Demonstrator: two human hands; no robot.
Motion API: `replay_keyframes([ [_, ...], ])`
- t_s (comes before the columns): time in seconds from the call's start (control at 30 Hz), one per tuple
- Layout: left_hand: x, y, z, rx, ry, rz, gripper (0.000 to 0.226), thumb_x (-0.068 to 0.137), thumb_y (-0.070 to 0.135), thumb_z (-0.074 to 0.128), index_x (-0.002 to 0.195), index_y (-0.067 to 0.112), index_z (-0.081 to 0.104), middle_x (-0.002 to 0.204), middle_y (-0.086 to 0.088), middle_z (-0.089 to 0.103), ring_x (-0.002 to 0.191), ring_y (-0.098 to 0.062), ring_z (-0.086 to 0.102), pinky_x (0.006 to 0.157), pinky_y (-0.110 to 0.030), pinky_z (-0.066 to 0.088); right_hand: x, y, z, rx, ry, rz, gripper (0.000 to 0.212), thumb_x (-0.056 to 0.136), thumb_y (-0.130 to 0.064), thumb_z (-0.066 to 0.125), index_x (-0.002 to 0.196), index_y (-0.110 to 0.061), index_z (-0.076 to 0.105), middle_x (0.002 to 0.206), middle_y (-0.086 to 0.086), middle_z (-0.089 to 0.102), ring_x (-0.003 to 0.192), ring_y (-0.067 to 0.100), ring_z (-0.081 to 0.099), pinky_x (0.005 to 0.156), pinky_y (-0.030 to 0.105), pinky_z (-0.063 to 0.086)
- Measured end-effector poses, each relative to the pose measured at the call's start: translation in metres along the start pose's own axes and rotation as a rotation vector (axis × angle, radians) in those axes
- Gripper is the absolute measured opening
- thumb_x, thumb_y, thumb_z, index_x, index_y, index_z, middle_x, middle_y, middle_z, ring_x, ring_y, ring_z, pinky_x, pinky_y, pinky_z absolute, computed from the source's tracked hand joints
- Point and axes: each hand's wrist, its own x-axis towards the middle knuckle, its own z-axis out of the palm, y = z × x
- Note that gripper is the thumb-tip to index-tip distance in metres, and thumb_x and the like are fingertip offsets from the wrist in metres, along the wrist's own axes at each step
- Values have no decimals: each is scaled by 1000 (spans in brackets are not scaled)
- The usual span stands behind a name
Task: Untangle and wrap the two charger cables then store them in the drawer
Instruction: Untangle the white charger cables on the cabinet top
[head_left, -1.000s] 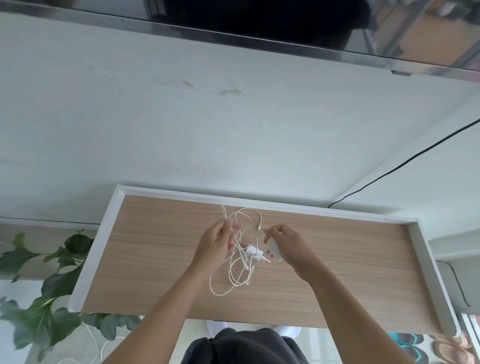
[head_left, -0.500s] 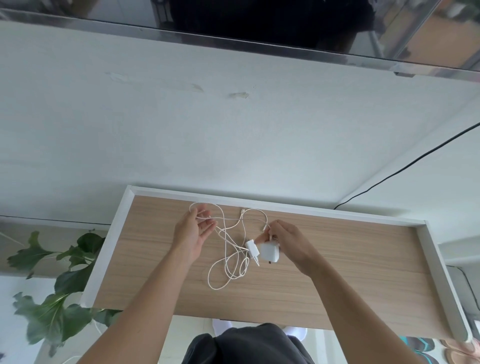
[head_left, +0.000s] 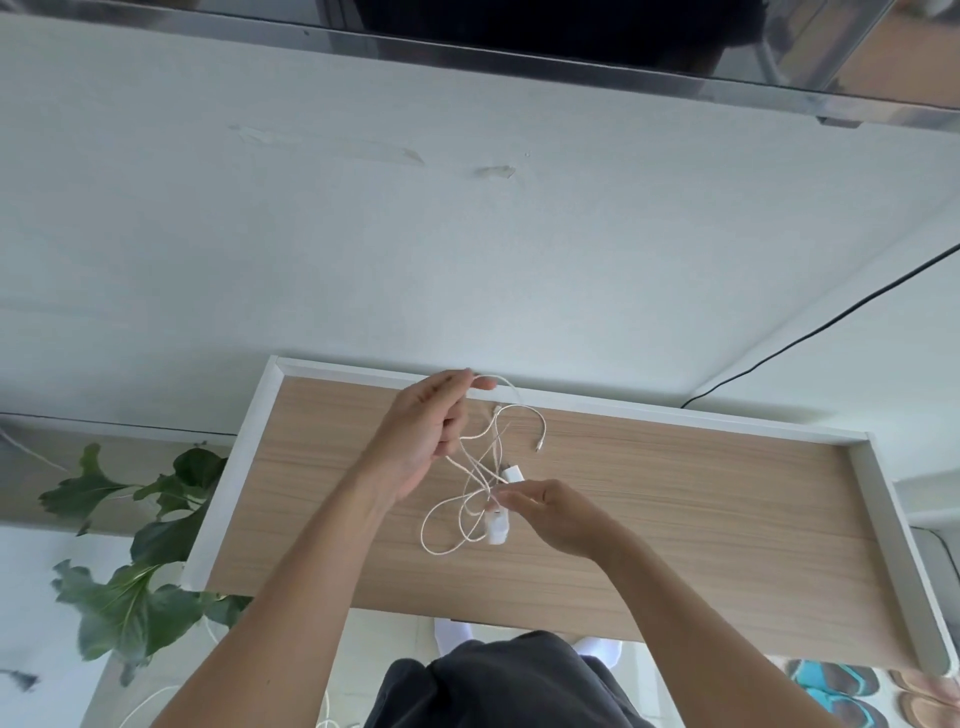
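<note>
Charger cables tangled over desk; left hand pinches one strand, right hand pinches another beside adapter.

Wooden top lies open right of the cable tangle; a seemingly low rim edges it.

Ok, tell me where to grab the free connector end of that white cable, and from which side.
Pinch the connector end on its small plug, probably coming from the right, over the bare wooden surface. It sticks out clear of the tangle, while the left hand and right hand crowd its other sides.
</note>
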Motion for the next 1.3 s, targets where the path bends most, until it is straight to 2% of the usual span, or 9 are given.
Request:
replay_keyframes([
  [0.13, -17, 27, 16, 82, -191, 11, 29, 112, 35, 59, 104, 19, 82, 77, -17, 18, 60, -19, 14, 53, -31, 13, 17, -10, 1, 102, 167, -34, 52, 101, -73, 56, 108, -25, 77, 97, -13, 85, 93, 6, 80, 101, 43, 59],
  [0.3, -30, 46, 13, 164, -262, 26, 30, 113, 30, 57, 107, 13, 80, 75, -7, 17, 59, -17, 16, 50, -25, 17, 33, -34, -17, 234, 523, 66, 45, 106, -60, 55, 117, -17, 58, 84, 4, 82, 59, 16, 76, 64, 29, 56],
  [0.43, -25, 51, -12, 146, -47, 77, 28, 113, 22, 53, 96, 11, 73, 67, 3, 24, 53, -13, 21, 52, -27, 18, 39, -24, -28, 193, 458, 31, 34, 110, -38, 59, 99, -13, 79, 84, 1, 83, 52, 9, 71, 51, 18, 48],
  [0.73, -16, 56, -59, 328, 306, 106, 36, 107, 44, 56, 84, 16, 53, 65, 6, 33, 57, -17, 31, 68, -37, 37, 25, 2, -37, 68, 436, -113, 24, 106, -46, 68, 97, -34, 86, 104, -8, 78, 103, 11, 69, 92, 35, 50],
  [0.8, -17, 51, -57, 421, 314, 103, 43, 110, 49, 54, 83, 16, 54, 63, 10, 38, 57, -14, 37, 69, -35, 43, 21, -10, -40, 235, 448, -192, 30, 110, -40, 63, 94, -26, 83, 98, -6, 82, 97, 13, 75, 99, 45, 57],
  [0.9, -18, 49, -49, 497, 289, 104, 52, 109, 59, 54, 83, 16, 68, 60, 14, 47, 58, -10, 49, 70, -33, 46, 12, -39, -48, 401, 434, -298, 32, 113, -37, 60, 93, -21, 79, 73, 6, 68, 68, 29, 72, 77, 45, 64],
  [1.0, -22, 53, -31, 576, 160, 105, 49, 106, 66, 54, 97, 25, 80, 65, 9, 55, 59, -11, 51, 66, -31, 43, 5, -62, -57, 195, 451, -305, 32, 110, -52, 60, 95, -33, 81, 65, -3, 45, 55, 18, 48, 58, 30, 42],
  [1.17, -20, 47, 4, 620, -59, 113, 38, 98, 60, 71, 129, 39, 76, 87, -13, 71, 62, 1, 63, 64, -17, 46, -7, -90, -53, -137, 330, -448, 32, 113, -37, 59, 86, -40, 76, 70, 12, 52, 60, 9, 41, 56, 21, 34],
  [1.3, -12, 27, 8, 633, 9, 222, 14, 103, 41, 75, 115, 39, 82, 81, 2, 76, 62, -9, 63, 59, -24, 46, -2, -86, -50, -144, 349, -412, 39, 115, -33, 52, 89, -12, 72, 62, -5, 34, 53, 11, 33, 54, 25, 27],
])
